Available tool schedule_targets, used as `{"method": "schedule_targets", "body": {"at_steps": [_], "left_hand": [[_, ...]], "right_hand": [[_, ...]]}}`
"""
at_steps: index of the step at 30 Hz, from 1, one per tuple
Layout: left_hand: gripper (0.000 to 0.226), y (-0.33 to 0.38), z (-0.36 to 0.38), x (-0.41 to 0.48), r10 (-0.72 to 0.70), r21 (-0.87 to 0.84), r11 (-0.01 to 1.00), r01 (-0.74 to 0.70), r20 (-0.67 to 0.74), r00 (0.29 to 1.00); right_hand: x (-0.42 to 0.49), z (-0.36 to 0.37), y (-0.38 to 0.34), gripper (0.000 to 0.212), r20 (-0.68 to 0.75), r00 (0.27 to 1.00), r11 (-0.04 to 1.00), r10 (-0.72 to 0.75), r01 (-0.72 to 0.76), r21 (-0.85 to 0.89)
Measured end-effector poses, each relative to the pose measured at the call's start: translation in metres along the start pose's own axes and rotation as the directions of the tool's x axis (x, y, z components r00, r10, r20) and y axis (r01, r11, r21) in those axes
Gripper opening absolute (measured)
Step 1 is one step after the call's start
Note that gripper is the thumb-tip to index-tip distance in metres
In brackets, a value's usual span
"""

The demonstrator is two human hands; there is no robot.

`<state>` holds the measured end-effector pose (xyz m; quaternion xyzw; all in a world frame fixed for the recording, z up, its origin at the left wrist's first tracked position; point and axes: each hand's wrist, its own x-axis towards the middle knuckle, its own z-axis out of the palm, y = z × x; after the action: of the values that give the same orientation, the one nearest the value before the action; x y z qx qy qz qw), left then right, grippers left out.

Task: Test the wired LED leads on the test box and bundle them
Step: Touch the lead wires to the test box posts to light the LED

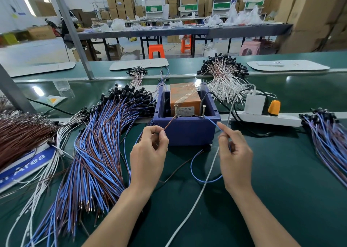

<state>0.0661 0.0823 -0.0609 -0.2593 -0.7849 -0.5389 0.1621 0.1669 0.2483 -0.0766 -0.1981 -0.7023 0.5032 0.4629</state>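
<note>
The test box [185, 132] is a dark blue plastic bin with an orange unit [185, 96] inside and two upright screws at its near rim. My left hand [148, 152] pinches a brown lead [170, 123] whose bare tip touches the left screw [176, 110]. My right hand [234, 152] pinches a blue lead [212, 122] whose tip reaches the right screw [203, 110]. Both leads loop down onto the green mat in front of the box. The LED end of this pair is hidden.
A big heap of blue and brown LED leads [97, 152] lies to the left, with brown wires [20, 134] further left. Another blue bundle [330, 143] lies at right. White-wired leads [223, 77] sit behind the box. A white power strip [266, 118] and white cable [202, 190] cross the mat.
</note>
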Motion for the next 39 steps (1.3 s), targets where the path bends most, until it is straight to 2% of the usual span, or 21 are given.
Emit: {"method": "schedule_targets", "body": {"at_steps": [11,28,39], "left_hand": [[0.007,-0.0017,-0.001,0.0009,-0.015,0.033,0.999,0.015,-0.018,1.0],[0.008,-0.002,-0.0021,0.0017,-0.034,-0.016,0.999,0.033,-0.051,0.998],[0.007,-0.0015,-0.0001,-0.0004,-0.017,-0.014,1.0,0.017,0.011,1.0]], "right_hand": [[0.0008,0.0008,0.0009,0.035,-0.011,1.0,1.0,0.017,-0.017,0.013],[0.0004,-0.0003,0.0016,0.033,-0.049,0.998,1.0,0.027,-0.027,0.016],[-0.0009,0.0,-0.0013,0.034,0.007,1.0,1.0,0.02,-0.02,0.013]]}}
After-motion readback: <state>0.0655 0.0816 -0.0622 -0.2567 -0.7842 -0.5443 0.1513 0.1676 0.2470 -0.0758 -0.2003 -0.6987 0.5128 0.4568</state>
